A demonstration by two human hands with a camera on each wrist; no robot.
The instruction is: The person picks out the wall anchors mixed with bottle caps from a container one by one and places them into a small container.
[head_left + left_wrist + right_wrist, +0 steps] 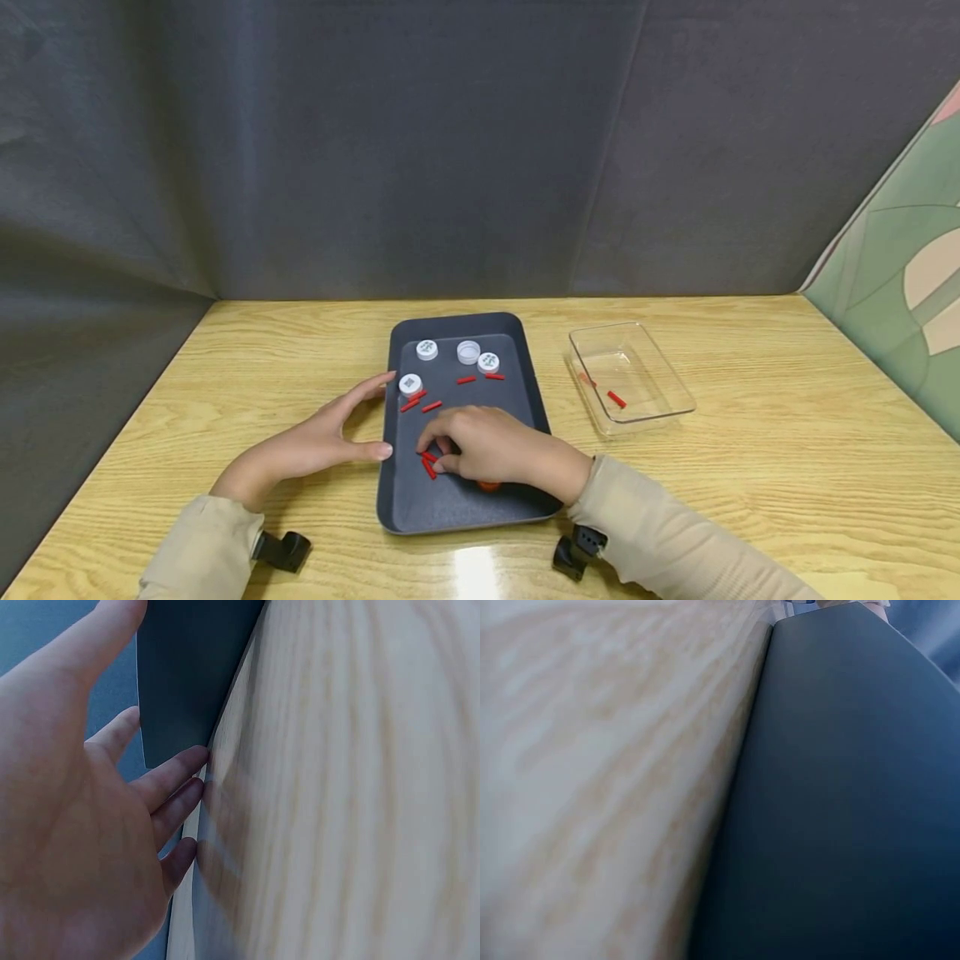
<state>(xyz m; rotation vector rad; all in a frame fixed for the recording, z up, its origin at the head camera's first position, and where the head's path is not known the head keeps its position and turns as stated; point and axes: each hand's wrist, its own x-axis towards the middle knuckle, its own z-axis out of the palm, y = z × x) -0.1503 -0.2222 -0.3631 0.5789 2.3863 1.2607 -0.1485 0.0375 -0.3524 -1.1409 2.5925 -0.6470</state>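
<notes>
My right hand [480, 437] reaches over the dark tray [465, 508], its thumb and forefinger bent around a short red stick [430, 457]. A second red stick [428, 470] lies right under those fingertips. Partly covered by the same hand is an orange round thing [489, 486]. My left hand [318, 442] is at the tray's left side, fingers and thumb spread, fingertips right at the rim. In the left wrist view the left hand [82, 817] shows its palm beside the tray's outer wall [187, 667]. The right wrist view shows only the tray's side [840, 787] and tabletop.
White round caps stand in the tray's far half, one open side up [468, 352] and one at the left [410, 384]. Several red sticks [432, 407] lie near them. Right of the tray, a clear plastic box [652, 408] holds red sticks [617, 399]. Dark cloth [450, 150] hangs behind.
</notes>
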